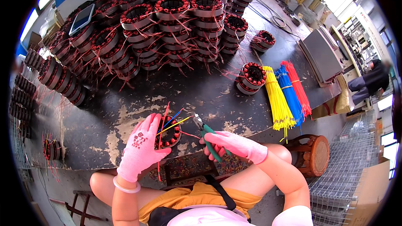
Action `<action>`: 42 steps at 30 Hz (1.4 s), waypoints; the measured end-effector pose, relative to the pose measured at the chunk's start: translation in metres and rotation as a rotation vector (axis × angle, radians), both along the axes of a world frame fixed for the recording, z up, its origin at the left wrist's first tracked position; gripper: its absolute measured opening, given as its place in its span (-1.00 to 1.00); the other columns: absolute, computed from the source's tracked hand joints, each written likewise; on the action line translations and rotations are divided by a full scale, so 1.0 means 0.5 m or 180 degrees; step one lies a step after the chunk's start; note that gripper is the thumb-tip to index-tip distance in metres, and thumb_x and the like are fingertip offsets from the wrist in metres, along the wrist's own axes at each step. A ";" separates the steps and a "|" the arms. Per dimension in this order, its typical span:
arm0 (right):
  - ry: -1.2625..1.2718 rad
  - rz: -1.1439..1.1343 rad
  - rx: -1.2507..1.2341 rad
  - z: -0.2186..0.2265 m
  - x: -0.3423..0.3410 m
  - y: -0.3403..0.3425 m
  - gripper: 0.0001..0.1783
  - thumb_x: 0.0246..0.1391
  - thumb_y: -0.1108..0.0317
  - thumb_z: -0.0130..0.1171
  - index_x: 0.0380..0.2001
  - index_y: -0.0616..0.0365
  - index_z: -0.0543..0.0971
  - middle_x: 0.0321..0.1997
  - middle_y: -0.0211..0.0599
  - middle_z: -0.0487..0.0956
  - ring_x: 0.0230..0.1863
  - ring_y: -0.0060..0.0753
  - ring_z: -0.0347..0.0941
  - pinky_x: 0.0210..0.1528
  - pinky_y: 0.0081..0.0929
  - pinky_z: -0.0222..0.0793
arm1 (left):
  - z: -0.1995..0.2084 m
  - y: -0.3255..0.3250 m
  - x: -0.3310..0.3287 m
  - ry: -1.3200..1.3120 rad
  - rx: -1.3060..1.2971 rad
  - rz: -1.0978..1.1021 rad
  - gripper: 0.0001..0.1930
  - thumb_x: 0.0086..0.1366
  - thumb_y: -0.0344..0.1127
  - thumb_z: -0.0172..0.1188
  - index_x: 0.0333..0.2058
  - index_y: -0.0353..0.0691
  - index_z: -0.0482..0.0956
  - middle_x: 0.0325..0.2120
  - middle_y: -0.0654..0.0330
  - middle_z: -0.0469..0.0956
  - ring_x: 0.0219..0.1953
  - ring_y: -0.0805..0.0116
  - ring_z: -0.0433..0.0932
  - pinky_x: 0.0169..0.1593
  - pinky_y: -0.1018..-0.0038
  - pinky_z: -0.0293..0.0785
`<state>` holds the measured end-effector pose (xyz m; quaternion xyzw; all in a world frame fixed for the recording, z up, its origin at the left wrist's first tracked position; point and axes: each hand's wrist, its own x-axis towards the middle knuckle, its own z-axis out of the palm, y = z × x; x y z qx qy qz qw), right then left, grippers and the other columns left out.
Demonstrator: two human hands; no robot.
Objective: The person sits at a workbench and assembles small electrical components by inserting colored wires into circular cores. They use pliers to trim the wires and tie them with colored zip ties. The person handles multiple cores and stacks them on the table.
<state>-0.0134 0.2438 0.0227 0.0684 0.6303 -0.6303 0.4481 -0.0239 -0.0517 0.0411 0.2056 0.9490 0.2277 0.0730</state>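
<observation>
My left hand (142, 144), in a pink glove, holds the left side of a motor stator (177, 136) near the table's front edge. Its thumb lies along the near side, and the palm hides part of the ring. Red, blue and yellow wires (175, 124) stick out across the stator's top. In my right hand (234, 144), also gloved in pink, are green-handled pliers (205, 129). Their jaws point away from me, just right of the stator, close to the tip of a yellow wire. A thin red lead runs from the stator toward the pliers.
Tall stacks of stators (171, 25) fill the far left of the worn dark table (201, 92). Two single stators stand at right, near yellow (278, 100), blue and red wire bundles. A tablet (82, 19) lies on one stack. A wooden stool (314, 155) stands beside my knee.
</observation>
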 end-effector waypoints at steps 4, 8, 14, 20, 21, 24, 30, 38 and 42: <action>0.0129 -0.0136 0.0045 -0.013 0.004 -0.008 -0.41 0.42 -0.12 -0.01 0.06 0.27 0.52 -0.32 -0.33 0.62 -0.38 -0.50 0.58 -0.35 -0.57 0.47 | -0.006 -0.023 -0.012 -0.0092 0.0073 -0.0158 0.02 -0.07 -0.17 0.55 0.35 -0.35 0.25 0.27 -0.11 0.35 0.27 -0.12 0.39 0.35 0.15 0.32; 0.0191 -0.0209 0.0047 -0.014 0.009 -0.013 -0.42 0.43 -0.11 -0.03 0.02 0.28 0.53 -0.38 -0.33 0.61 -0.42 -0.50 0.57 -0.38 -0.56 0.45 | -0.018 0.006 -0.008 0.0098 0.0050 0.0123 0.06 -0.15 -0.14 0.59 0.34 -0.33 0.27 0.22 -0.08 0.39 0.22 -0.12 0.43 0.30 0.13 0.35; 0.0144 -0.0469 -0.0219 -0.013 0.003 0.008 -0.41 0.46 -0.11 -0.06 0.10 0.26 0.52 -0.28 -0.31 0.64 -0.33 -0.49 0.60 -0.29 -0.56 0.49 | -0.042 0.037 0.011 0.0324 0.0049 0.0676 0.07 -0.20 -0.02 0.63 0.28 -0.35 0.32 0.12 -0.05 0.44 0.13 -0.10 0.48 0.22 0.13 0.41; -0.0720 -0.0153 -0.0808 -0.008 0.017 0.040 -0.27 0.48 -0.18 -0.20 0.32 0.28 0.36 0.06 -0.09 0.64 0.02 -0.23 0.65 0.04 -0.42 0.55 | -0.085 0.055 0.028 0.0772 -0.0195 0.1467 0.06 -0.14 0.06 0.61 0.27 -0.37 0.31 0.09 -0.07 0.45 0.11 -0.09 0.49 0.19 0.11 0.42; -0.0715 -0.0047 -0.0783 -0.010 0.020 0.035 -0.26 0.48 -0.19 -0.21 0.33 0.28 0.36 0.06 -0.09 0.64 0.01 -0.23 0.65 0.03 -0.42 0.55 | -0.086 0.056 0.030 0.0832 -0.0203 0.1478 0.05 -0.13 0.07 0.61 0.26 -0.36 0.32 0.09 -0.06 0.45 0.11 -0.09 0.49 0.18 0.11 0.42; -0.0709 0.0170 -0.0692 -0.008 0.020 0.015 -0.25 0.47 -0.21 -0.21 0.33 0.27 0.36 0.05 -0.10 0.64 -0.01 -0.25 0.66 0.02 -0.44 0.55 | -0.080 0.053 0.031 0.0725 -0.0152 0.1487 0.04 -0.13 0.07 0.60 0.26 -0.35 0.32 0.08 -0.05 0.45 0.11 -0.09 0.49 0.18 0.11 0.43; -0.0698 0.0114 -0.0545 -0.022 0.013 -0.003 -0.33 0.46 -0.13 -0.15 0.29 0.25 0.39 0.00 -0.14 0.64 -0.08 -0.29 0.66 0.01 -0.44 0.56 | -0.086 0.052 0.030 0.0800 -0.0211 0.1444 0.04 -0.12 0.08 0.60 0.26 -0.34 0.31 0.06 -0.04 0.45 0.10 -0.09 0.49 0.17 0.11 0.43; -0.0547 0.0138 -0.0444 -0.027 0.025 -0.003 -0.28 0.35 -0.32 0.01 0.15 0.15 0.44 -0.10 -0.28 0.65 -0.16 -0.44 0.65 -0.05 -0.47 0.54 | -0.082 0.055 0.029 0.0729 -0.0183 0.1450 0.05 -0.12 0.08 0.60 0.27 -0.35 0.30 0.07 -0.04 0.45 0.10 -0.08 0.49 0.17 0.11 0.43; -0.0584 0.0086 -0.0367 -0.008 0.013 -0.016 -0.32 0.47 -0.12 -0.09 0.32 0.26 0.36 0.01 -0.14 0.62 -0.04 -0.29 0.64 0.06 -0.37 0.56 | -0.086 0.049 0.030 0.0759 -0.0210 0.1442 0.05 -0.11 0.09 0.60 0.27 -0.36 0.30 0.07 -0.05 0.46 0.11 -0.08 0.49 0.17 0.11 0.42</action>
